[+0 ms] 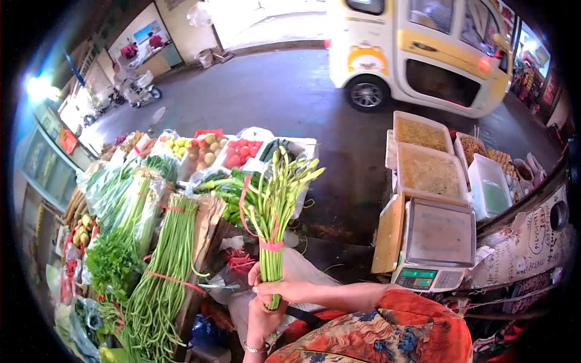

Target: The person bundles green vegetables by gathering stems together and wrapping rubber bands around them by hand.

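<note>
A tied bundle of slim green stalks with pale, bud-like tips (pixel 275 193) stands upright in front of me. Pink-red tape (pixel 271 246) is wrapped round its middle, and a loose strip of it (pixel 244 202) loops up the left side. My left hand (pixel 261 317), with a bracelet at the wrist, closes round the bottom of the stalks. Just above it, my right hand (pixel 275 291) reaches in from the right and also grips the lower stalks. Fingers of both hands overlap there, so the stalk ends are partly hidden.
To the left, long beans (pixel 160 272) lie beside leafy greens (pixel 112 260); tomatoes (pixel 242 151) sit farther back. On the right are a digital scale (pixel 439 233) and tubs of noodle-like strands (pixel 430 172). A yellow-white three-wheeler (pixel 417 60) is on the road beyond.
</note>
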### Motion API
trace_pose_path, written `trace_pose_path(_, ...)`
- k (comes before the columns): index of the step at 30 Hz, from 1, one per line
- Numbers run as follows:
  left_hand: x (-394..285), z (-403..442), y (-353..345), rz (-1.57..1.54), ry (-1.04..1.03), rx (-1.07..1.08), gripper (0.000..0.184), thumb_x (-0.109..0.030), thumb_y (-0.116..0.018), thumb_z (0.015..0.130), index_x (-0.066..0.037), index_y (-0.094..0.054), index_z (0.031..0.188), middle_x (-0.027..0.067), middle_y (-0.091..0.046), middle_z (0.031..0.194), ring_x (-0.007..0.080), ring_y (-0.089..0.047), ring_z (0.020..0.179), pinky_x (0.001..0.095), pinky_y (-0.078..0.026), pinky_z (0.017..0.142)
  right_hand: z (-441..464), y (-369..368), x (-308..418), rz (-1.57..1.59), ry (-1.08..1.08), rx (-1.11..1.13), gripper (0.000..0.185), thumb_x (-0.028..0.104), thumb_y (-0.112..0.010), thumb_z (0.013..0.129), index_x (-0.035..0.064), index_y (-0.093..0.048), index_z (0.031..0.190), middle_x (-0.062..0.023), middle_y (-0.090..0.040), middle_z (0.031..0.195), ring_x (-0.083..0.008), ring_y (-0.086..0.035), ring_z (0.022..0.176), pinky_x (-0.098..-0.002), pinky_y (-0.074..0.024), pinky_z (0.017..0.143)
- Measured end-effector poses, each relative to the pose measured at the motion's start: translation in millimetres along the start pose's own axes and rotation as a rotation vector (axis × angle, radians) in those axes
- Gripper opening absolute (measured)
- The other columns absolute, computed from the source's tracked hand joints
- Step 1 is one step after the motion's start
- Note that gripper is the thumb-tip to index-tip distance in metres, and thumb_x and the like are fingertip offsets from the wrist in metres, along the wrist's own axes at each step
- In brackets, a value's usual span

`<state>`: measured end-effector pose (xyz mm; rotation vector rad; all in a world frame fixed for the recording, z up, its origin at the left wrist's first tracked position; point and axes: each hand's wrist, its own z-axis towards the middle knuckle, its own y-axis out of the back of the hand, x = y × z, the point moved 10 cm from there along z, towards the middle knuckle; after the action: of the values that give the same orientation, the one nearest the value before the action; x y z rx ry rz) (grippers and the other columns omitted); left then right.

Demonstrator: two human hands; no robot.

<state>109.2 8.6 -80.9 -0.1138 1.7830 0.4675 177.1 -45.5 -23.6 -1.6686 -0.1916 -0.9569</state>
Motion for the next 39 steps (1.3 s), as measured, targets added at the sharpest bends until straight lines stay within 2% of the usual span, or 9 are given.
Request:
trace_pose_path(7,-55.9,-7.9,-12.8,0.271,-0.211,0.106,0.022,-0.014,-0.077,0.078,-0.003,-0.066,0.093,0.0118,-0.069,0.08,0.0188,-0.066,0.071,0.033,-0.052,0.067,0.5,-3.2,27.6,-0.225,0.172,-0.034,0.016,0.0,-0.068,0.082,0.0026,-0.057,0.094,-0.0025,-0.058,0.078,-0.01,-0.06,0.063,-0.024,-0.0474,0.058)
trace_pose_path(13,-59.8,-9.4,-9.4,-0.007,-0.206,0.155,0.024,-0.009,-0.077,0.077,-0.001,-0.064,0.095,0.01,-0.068,0.083,0.0152,-0.062,0.075,0.0312,-0.052,0.073,-4.4,-22.7,23.8,-0.198,0.035,0.162,0.024,0.0,-0.07,0.08,0.0007,-0.059,0.101,-0.0061,-0.062,0.08,-0.0126,-0.063,0.07,-0.0276,-0.0497,0.063)
trace_pose_path(17,-80.1,-8.5,-7.5,-0.273,-0.272,0.116,0.03,-0.008,-0.076,0.078,-0.003,-0.062,0.104,0.0134,-0.068,0.092,0.0207,-0.066,0.083,0.0328,-0.053,0.081,-6.0,-35.1,20.1,-0.129,0.061,0.39,0.027,0.002,-0.073,0.081,0.0008,-0.059,0.104,-0.0072,-0.062,0.075,-0.0146,-0.063,0.069,-0.0286,-0.0499,0.063)
trace_pose_path(18,-65.7,-7.0,-12.2,-0.066,-0.347,0.174,0.03,-0.008,-0.077,0.077,-0.003,-0.062,0.102,0.0144,-0.068,0.09,0.0254,-0.067,0.083,0.0342,-0.053,0.079,-4.6,-34.7,17.3,-0.127,0.06,0.393,0.027,0.002,-0.073,0.081,0.0008,-0.059,0.104,-0.0072,-0.062,0.075,-0.0146,-0.063,0.069,-0.0286,-0.0499,0.063)
trace_pose_path(21,-60.9,-6.6,-18.1,0.198,-0.408,0.097,0.027,-0.01,-0.075,0.076,-0.004,-0.061,0.098,0.0175,-0.067,0.082,0.0383,-0.066,0.082,0.0397,-0.055,0.071,6.3,-1.1,11.0,-0.034,0.04,0.035,0.022,-0.002,-0.068,0.084,0.0016,-0.054,0.1,-0.0039,-0.055,0.066,-0.0147,-0.058,0.058,-0.0301,-0.0492,0.057)
trace_pose_path(25,-42.9,-5.7,-5.8,0.353,-0.225,-0.119,0.019,-0.016,-0.072,0.078,-0.005,-0.063,0.09,0.0193,-0.066,0.079,0.0406,-0.064,0.078,0.0433,-0.054,0.064,6.5,-2.0,19.0,-0.099,0.109,-0.037,0.018,-0.004,-0.065,0.086,0.0013,-0.053,0.099,-0.003,-0.054,0.071,-0.0122,-0.056,0.057,-0.0273,-0.047,0.055)
trace_pose_path(28,-51.7,-5.1,-10.7,0.262,-0.297,-0.068,0.019,-0.013,-0.075,0.076,-0.005,-0.064,0.091,0.0174,-0.066,0.077,0.0373,-0.066,0.075,0.0403,-0.054,0.065,1.2,-9.0,21.2,-0.149,0.081,-0.028,0.018,-0.004,-0.065,0.086,0.0015,-0.054,0.099,-0.0028,-0.054,0.074,-0.0108,-0.056,0.058,-0.0256,-0.0458,0.056)
trace_pose_path(33,-49.4,-6.2,-21.4,-0.112,-0.202,0.189,0.026,-0.003,-0.076,0.075,-0.002,-0.064,0.098,0.0063,-0.067,0.086,0.0163,-0.063,0.081,0.03,-0.052,0.076,-1.2,-19.5,27.8,-0.206,0.073,0.047,0.019,-0.003,-0.067,0.084,0.0016,-0.055,0.098,-0.0027,-0.056,0.079,-0.0093,-0.056,0.062,-0.0245,-0.0454,0.057)
trace_pose_path(39,-62.2,-8.2,-9.8,0.051,-0.222,0.104,0.036,-0.005,-0.075,0.078,0.001,-0.057,0.108,0.0071,-0.063,0.093,0.0152,-0.061,0.09,0.0299,-0.051,0.081,1.9,-35.2,30.7,-0.296,0.104,0.123,0.024,0.0,-0.071,0.082,0.002,-0.057,0.101,-0.0024,-0.057,0.081,-0.0083,-0.056,0.065,-0.024,-0.0457,0.06)
